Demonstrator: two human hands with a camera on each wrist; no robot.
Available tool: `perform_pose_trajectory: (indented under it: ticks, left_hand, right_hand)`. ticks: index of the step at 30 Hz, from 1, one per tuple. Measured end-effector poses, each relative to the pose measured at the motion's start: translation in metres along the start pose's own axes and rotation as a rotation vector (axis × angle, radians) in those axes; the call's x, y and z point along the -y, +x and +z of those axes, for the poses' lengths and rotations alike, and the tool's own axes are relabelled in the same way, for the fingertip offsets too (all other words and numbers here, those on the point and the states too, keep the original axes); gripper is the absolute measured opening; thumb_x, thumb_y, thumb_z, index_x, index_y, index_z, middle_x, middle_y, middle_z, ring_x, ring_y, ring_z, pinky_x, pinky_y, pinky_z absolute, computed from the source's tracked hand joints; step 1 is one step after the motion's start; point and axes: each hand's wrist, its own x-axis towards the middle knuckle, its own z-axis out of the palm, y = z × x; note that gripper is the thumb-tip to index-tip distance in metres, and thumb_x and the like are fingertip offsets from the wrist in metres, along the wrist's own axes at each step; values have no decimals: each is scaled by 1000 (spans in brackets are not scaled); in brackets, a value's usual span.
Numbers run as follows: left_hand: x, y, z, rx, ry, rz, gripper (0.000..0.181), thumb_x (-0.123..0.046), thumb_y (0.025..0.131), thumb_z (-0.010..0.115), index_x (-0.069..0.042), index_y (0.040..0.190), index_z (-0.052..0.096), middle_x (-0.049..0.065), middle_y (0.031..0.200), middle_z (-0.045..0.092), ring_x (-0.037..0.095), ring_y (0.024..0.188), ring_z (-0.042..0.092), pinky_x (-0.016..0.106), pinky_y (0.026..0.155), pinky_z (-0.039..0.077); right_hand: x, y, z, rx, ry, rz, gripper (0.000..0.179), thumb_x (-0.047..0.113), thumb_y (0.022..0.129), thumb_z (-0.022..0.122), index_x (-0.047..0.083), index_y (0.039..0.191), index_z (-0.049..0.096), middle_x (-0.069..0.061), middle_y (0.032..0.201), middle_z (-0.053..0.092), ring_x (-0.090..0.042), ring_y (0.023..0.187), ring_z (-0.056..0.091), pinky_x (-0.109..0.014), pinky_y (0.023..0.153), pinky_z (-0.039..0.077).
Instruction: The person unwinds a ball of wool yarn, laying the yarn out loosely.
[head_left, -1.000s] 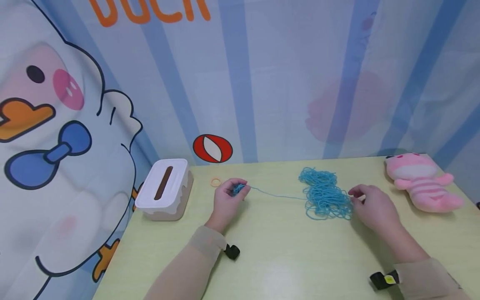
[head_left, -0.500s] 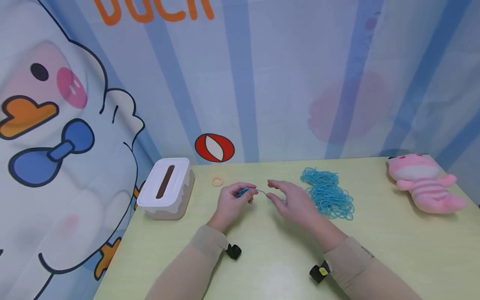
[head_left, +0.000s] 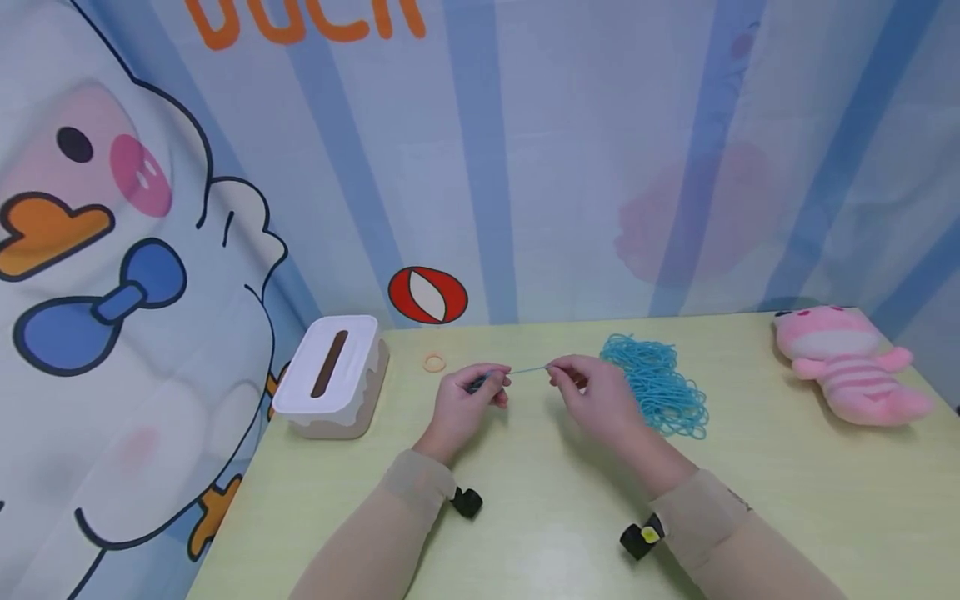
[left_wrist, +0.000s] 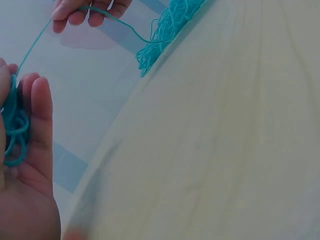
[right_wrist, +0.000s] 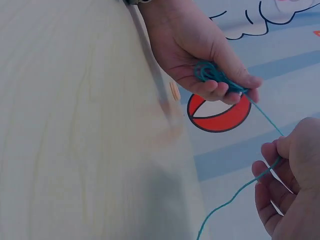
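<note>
A small bundle of looped blue yarn (right_wrist: 207, 72) lies in my left hand (head_left: 462, 408), gripped between thumb and curled fingers. From it a single strand (head_left: 528, 369) runs taut to my right hand (head_left: 600, 400), which pinches it between thumb and fingertips. Past the right fingers the strand hangs slack, as the right wrist view shows, and in the left wrist view it leads back to the larger pile of blue yarn (head_left: 660, 387). That pile rests loosely tangled on the table (head_left: 540, 517), just behind and right of my right hand, which partly hides it.
A white-lidded tissue box (head_left: 330, 375) stands at the left. Behind my left hand lies a small orange ring (head_left: 434, 362). A pink striped plush toy (head_left: 847, 362) rests at the right back. A printed curtain (head_left: 570, 167) hangs along the table's far edge.
My right hand has come left from beside the yarn pile to near my left hand and now pinches the strand, pulling it straight between them. The left hand stays almost in place.
</note>
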Motion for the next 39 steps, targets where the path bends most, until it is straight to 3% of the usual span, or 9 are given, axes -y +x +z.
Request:
perform_pose_trajectory:
  ticks: [5, 8, 14, 18, 22, 27, 33, 36, 39]
  left_hand:
    - [0, -1, 0, -12, -39, -4, 21, -4, 106, 71, 11, 121, 76, 3, 91, 77, 9, 72, 72, 27, 75, 67]
    - [0, -1, 0, 13, -40, 5, 25, -2, 104, 74, 12, 125, 73, -1, 92, 78, 8, 74, 74, 27, 76, 67]
    - [1, 1, -2, 25, -22, 6, 25, -5, 102, 77, 9, 122, 72, 3, 95, 80, 10, 74, 73, 26, 77, 65]
    - [2, 1, -3, -7, 12, 12, 21, -10, 104, 76, 7, 116, 76, 11, 93, 76, 12, 70, 68, 23, 73, 60]
    - [3, 1, -3, -34, -5, 36, 25, -9, 106, 73, 12, 119, 73, 7, 91, 76, 11, 70, 67, 23, 72, 61]
    - [4, 1, -5, -78, -9, 76, 23, -11, 107, 72, 10, 117, 72, -2, 83, 72, 10, 68, 67, 24, 69, 62]
    - [2, 1, -6, -148, -1, 100, 26, -22, 111, 69, 3, 118, 72, -1, 79, 67, 13, 66, 65, 23, 69, 60]
    - [1, 0, -5, -161, -24, 104, 27, -20, 110, 70, 5, 120, 71, 4, 84, 70, 12, 69, 67, 23, 72, 62]
    - [1, 1, -6, -153, -40, 100, 31, -17, 109, 71, 11, 123, 70, 18, 92, 73, 11, 72, 69, 22, 74, 63]
  right_hand:
    - [-6, -8, -19, -54, 2, -16, 26, 27, 112, 66, 10, 127, 79, -8, 109, 84, -24, 97, 76, -28, 68, 56]
    - [-11, -12, -30, -86, -3, -39, 24, 25, 112, 67, 9, 125, 80, -9, 107, 84, -24, 94, 76, -26, 66, 55]
    - [-20, -18, -51, -182, 9, -107, 21, 19, 110, 69, 6, 120, 81, -9, 100, 84, -19, 88, 76, -20, 69, 57]
    - [-22, -24, -65, -221, 22, -122, 19, 17, 108, 71, 5, 120, 82, -11, 99, 84, -5, 85, 72, -17, 67, 55]
    - [-27, -31, -80, -241, 4, -107, 18, 17, 108, 71, 7, 119, 82, -10, 98, 84, 10, 84, 64, -15, 67, 52]
    - [-38, -39, -96, -245, 1, -65, 20, 20, 110, 70, 7, 121, 82, -14, 100, 84, 9, 83, 65, -12, 66, 53]
    - [-52, -49, -114, -211, -18, 47, 32, 30, 112, 65, 6, 126, 79, -19, 104, 82, 1, 80, 72, -12, 69, 57]
    - [-64, -53, -121, -179, -47, 115, 37, 34, 114, 63, 4, 130, 77, -20, 105, 82, 1, 77, 72, -17, 65, 58]
    - [-78, -54, -127, -141, -111, 176, 41, 37, 114, 60, 3, 131, 76, -19, 107, 82, -2, 76, 71, -23, 60, 57]
